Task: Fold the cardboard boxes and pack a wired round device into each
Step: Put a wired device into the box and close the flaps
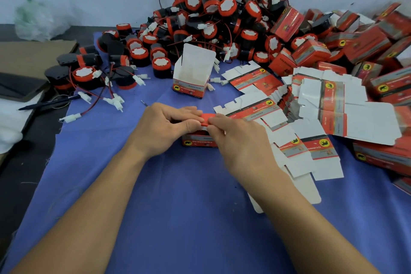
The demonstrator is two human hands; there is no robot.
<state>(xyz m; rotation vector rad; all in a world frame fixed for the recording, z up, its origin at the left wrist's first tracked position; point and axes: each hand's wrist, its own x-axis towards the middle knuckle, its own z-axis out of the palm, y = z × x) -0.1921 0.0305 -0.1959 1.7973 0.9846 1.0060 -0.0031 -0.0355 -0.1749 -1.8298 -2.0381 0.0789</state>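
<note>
A small red cardboard box (200, 141) stands on the blue cloth (155, 207) at the centre. My left hand (165, 125) grips its top from the left with curled fingers. From the right, my right hand (235, 138) pinches the red top flap (208, 117). What the box holds is hidden by my hands. An open folded box (192, 78) with its white lid up stands just behind. A big heap of black-and-red round wired devices (211, 20) lies further back.
Flat unfolded box blanks (322, 107) spread to the right of my hands. Closed red boxes (360, 44) pile up at the far right. Loose devices with white plugs (115, 100) lie at the left. A pen (49, 103) and brown cardboard (26, 55) sit beyond the cloth's left edge.
</note>
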